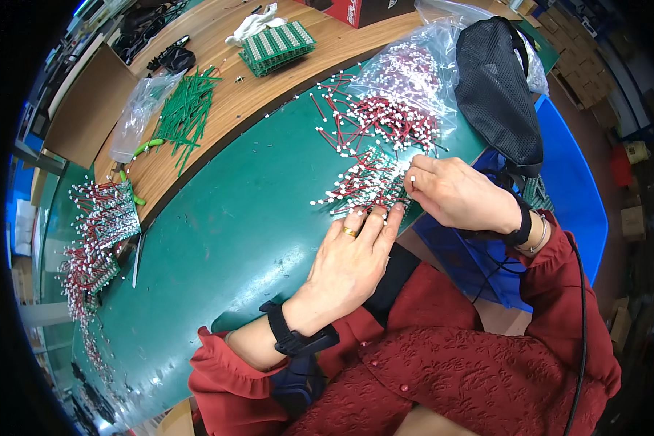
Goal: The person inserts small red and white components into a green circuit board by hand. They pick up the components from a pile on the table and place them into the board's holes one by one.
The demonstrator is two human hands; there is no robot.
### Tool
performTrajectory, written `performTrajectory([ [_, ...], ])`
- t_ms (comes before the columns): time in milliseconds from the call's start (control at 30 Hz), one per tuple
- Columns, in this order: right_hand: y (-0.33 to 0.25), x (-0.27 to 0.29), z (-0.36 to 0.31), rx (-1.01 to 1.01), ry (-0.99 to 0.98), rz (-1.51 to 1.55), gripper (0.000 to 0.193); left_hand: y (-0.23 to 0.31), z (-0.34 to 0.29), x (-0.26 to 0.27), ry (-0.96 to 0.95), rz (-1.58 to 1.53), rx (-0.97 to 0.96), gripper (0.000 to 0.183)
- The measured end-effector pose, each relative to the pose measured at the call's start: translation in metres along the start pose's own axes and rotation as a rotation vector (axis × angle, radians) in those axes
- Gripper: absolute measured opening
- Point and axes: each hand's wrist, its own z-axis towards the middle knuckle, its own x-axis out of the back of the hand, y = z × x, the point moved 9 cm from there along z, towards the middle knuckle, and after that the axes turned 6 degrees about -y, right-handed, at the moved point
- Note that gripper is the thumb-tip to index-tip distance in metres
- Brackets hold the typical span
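Right-hand grip: right hand point(412, 180) has thumb and fingers drawn together, pinching what looks like a small white plug point(413, 179) (lead behind it lost in the clutter).
Left-hand grip: left hand point(352, 254) palm down, fingers slightly spread, tips on the near edge of the wired board; steadying it, by my read, not pinching.
Wired board: green wired board point(370, 182), just above and right of frame centre, lies left of the right fingertips and directly above the left ones. Both hands are at it, so neither is clearly nearer.
Long axis: can't tell; red wires and white plugs bury the outline. Most visible wires fan toward the left of the frame.
Above the board: loose lead pile point(392, 120) almost against it, spilling from a clear bag point(407, 69); black mesh bag point(498, 91) at upper right. Tight on that side.
Right edge: green tabletop point(232, 196) ends just below and right of the right hand, blue bin point(570, 200) beyond.
Room: widest stretch of tabletop runs left and lower left, out to more wired boards point(109, 214) at frame left. Wooden bench point(229, 102) borders it along the upper left.
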Motion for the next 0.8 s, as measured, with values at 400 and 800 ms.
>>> performTrajectory([
  [400,-0.034,-0.009,-0.001,0.069,-0.025,-0.358,0.013,-0.003,0.002,0.003,-0.008,-0.065,0.039,0.079],
  [800,0.044,0.020,-0.052,-0.280,0.398,0.025,0.009,-0.002,0.000,0.003,-0.055,-0.032,0.046,0.082],
])
